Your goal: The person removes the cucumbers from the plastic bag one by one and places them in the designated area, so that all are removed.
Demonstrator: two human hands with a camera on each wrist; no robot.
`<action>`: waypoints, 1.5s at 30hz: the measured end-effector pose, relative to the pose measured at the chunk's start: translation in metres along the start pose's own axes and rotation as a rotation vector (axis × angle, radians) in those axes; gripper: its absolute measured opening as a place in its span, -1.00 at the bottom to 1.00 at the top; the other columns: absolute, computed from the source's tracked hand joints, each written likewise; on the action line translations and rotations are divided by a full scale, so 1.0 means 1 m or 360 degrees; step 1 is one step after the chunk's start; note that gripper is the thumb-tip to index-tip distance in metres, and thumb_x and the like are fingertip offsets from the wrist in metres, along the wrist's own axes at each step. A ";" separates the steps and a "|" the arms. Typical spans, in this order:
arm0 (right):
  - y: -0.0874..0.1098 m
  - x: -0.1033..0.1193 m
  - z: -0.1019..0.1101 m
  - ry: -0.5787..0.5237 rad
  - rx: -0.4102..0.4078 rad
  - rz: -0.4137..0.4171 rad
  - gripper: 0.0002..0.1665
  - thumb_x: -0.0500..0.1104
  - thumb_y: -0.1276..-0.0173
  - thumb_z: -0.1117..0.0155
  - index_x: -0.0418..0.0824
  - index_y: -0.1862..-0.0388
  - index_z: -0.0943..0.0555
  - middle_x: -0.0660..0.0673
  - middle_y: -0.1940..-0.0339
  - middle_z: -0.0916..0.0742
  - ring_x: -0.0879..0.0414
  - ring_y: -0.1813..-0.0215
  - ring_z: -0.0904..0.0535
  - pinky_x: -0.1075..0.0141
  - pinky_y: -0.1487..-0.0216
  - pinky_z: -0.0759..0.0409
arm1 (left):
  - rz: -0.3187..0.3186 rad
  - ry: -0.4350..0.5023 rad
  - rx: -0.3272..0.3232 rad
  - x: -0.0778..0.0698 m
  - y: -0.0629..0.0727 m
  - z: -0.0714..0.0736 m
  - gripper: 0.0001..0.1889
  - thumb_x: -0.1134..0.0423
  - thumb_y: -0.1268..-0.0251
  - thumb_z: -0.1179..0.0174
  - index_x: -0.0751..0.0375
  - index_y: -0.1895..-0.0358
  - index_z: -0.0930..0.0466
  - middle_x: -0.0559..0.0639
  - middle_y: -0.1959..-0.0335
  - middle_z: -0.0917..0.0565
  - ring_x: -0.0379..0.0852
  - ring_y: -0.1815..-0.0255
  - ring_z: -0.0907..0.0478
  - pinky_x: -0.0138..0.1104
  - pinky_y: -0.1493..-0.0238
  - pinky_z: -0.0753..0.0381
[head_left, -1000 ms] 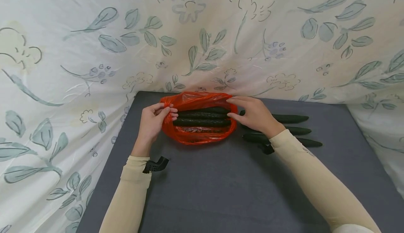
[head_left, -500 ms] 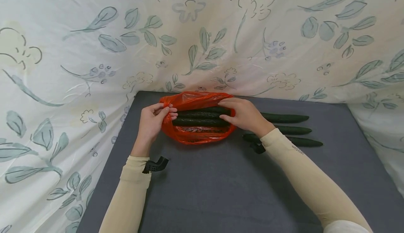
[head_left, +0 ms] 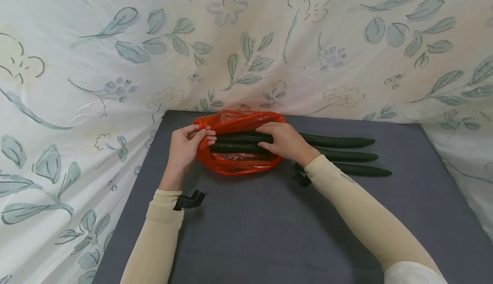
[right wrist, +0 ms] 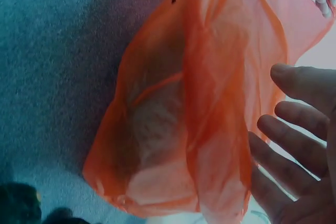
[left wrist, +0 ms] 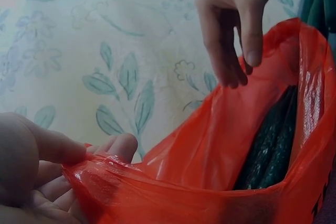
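Note:
A red plastic bag (head_left: pixel 239 120) lies on the dark table with its mouth spread wide. Inside it, dark green cucumbers (head_left: pixel 239 148) rest side by side, also visible in the left wrist view. My left hand (head_left: pixel 184 149) pinches the bag's left rim between thumb and fingers; that pinch (left wrist: pixel 47 166) shows closely in the left wrist view. Over the right part of the opening hovers my right hand (head_left: pixel 289 142), fingers loosely bent and nothing in them. In the right wrist view those fingers (right wrist: pixel 294 150) spread beside the bag wall (right wrist: pixel 157 145).
Three more cucumbers lie to the right of the bag: a back one (head_left: pixel 343 141), a middle one (head_left: pixel 350 155) and a front one (head_left: pixel 363 170). My right forearm crosses above their left ends. A flowered cloth (head_left: pixel 246 61) hangs behind the grey table (head_left: pixel 246 232).
My right hand has moved left, from the bag's right rim to over its mouth, uncovering more of the loose cucumbers. The left hand keeps its pinch on the rim.

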State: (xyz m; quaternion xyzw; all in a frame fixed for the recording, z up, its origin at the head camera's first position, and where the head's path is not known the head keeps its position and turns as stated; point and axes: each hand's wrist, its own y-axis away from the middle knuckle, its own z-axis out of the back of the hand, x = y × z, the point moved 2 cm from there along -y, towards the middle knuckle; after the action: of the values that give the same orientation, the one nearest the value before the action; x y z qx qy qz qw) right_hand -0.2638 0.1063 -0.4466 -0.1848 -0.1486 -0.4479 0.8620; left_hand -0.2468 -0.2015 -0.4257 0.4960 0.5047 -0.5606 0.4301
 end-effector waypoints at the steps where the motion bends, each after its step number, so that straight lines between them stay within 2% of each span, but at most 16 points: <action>1: -0.001 0.000 -0.002 -0.0005 0.0011 0.0001 -0.40 -0.05 -0.49 -0.56 -0.23 -0.42 -0.68 -0.21 -0.34 -0.73 -0.15 -0.33 -0.67 -0.15 -0.39 -0.63 | 0.0001 -0.0003 -0.0003 0.000 0.000 0.000 -0.67 0.45 -0.68 -0.15 0.69 -0.29 -0.57 0.53 -0.01 -0.74 0.07 0.18 -0.86 -0.17 0.01 -0.84; 5: -0.004 0.000 -0.010 -0.0007 0.0057 -0.0009 -0.39 -0.01 -0.50 -0.55 -0.24 -0.42 -0.69 -0.20 -0.32 -0.74 -0.14 -0.31 -0.67 -0.14 -0.36 -0.65 | 0.0001 -0.0008 -0.0018 0.001 0.000 0.000 -0.66 0.45 -0.69 -0.15 0.68 -0.30 -0.55 0.52 -0.01 -0.74 0.03 0.20 -0.86 -0.17 0.01 -0.84; 11: -0.010 -0.003 -0.023 -0.0012 0.0087 -0.0017 -0.43 -0.08 -0.49 -0.56 -0.26 -0.38 -0.70 -0.21 -0.29 -0.75 -0.13 -0.29 -0.69 -0.09 -0.34 -0.69 | -0.0005 0.0017 -0.0025 -0.002 0.001 0.000 -0.67 0.46 -0.68 -0.15 0.70 -0.28 -0.55 0.54 0.00 -0.74 0.14 0.18 -0.86 -0.16 0.02 -0.84; 16: -0.014 -0.005 -0.031 -0.0009 0.0126 -0.0019 -0.47 -0.12 -0.48 -0.57 -0.27 -0.35 -0.72 -0.20 -0.25 -0.77 -0.10 -0.24 -0.71 -0.04 -0.32 -0.71 | -0.0002 0.0018 -0.0029 -0.002 0.001 0.000 -0.67 0.46 -0.67 -0.16 0.71 -0.27 -0.56 0.53 0.01 -0.74 0.09 0.20 -0.86 -0.18 0.03 -0.84; 20: -0.016 -0.005 -0.034 0.0023 0.0153 -0.0029 -0.47 -0.15 -0.45 -0.59 -0.27 -0.34 -0.73 -0.20 -0.23 -0.76 -0.09 -0.21 -0.72 0.00 -0.29 -0.73 | -0.0003 0.0005 -0.0027 -0.003 0.001 0.000 -0.68 0.46 -0.68 -0.15 0.69 -0.27 -0.57 0.52 0.01 -0.75 -0.02 0.23 -0.86 -0.18 0.03 -0.84; 25: -0.018 -0.006 -0.038 0.0053 0.0231 -0.0062 -0.43 -0.16 -0.43 -0.61 -0.26 -0.37 -0.71 -0.22 -0.23 -0.75 -0.10 -0.18 -0.72 0.02 -0.23 -0.76 | 0.0006 -0.0004 -0.0027 -0.003 0.001 0.000 -0.68 0.46 -0.67 -0.16 0.68 -0.27 -0.57 0.51 0.01 -0.75 -0.05 0.24 -0.86 -0.18 0.03 -0.84; 33: -0.019 -0.007 -0.040 0.0096 0.0283 -0.0053 -0.41 -0.19 -0.40 -0.63 -0.28 -0.37 -0.71 -0.24 -0.24 -0.76 -0.13 -0.22 -0.72 -0.01 -0.25 -0.75 | 0.0001 -0.0016 -0.0021 -0.003 0.001 -0.001 -0.67 0.47 -0.67 -0.15 0.68 -0.29 -0.56 0.50 0.00 -0.75 0.12 0.17 -0.86 -0.18 0.02 -0.84; 40: -0.020 -0.009 -0.043 0.0144 0.0312 -0.0068 -0.46 -0.21 -0.38 -0.64 -0.28 -0.31 -0.75 -0.23 -0.18 -0.79 -0.12 -0.18 -0.73 0.01 -0.23 -0.76 | 0.0006 0.0004 -0.0025 -0.003 0.001 -0.001 -0.68 0.48 -0.66 -0.17 0.69 -0.28 -0.57 0.50 0.00 -0.75 -0.02 0.23 -0.85 -0.18 0.03 -0.84; 45: -0.020 -0.010 -0.047 0.0177 0.0332 -0.0055 -0.49 -0.21 -0.37 -0.64 -0.30 -0.27 -0.76 -0.22 -0.15 -0.80 -0.12 -0.19 -0.73 0.01 -0.27 -0.74 | -0.0002 0.0006 -0.0026 -0.003 0.001 -0.001 -0.69 0.48 -0.66 -0.16 0.69 -0.26 -0.57 0.51 0.01 -0.75 -0.04 0.24 -0.85 -0.19 0.03 -0.84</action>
State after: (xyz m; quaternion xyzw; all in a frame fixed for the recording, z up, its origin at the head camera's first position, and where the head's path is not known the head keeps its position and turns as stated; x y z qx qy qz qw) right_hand -0.2820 0.0819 -0.4889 -0.0664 -0.1494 -0.4543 0.8757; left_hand -0.2450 -0.2008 -0.4234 0.4930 0.5104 -0.5558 0.4330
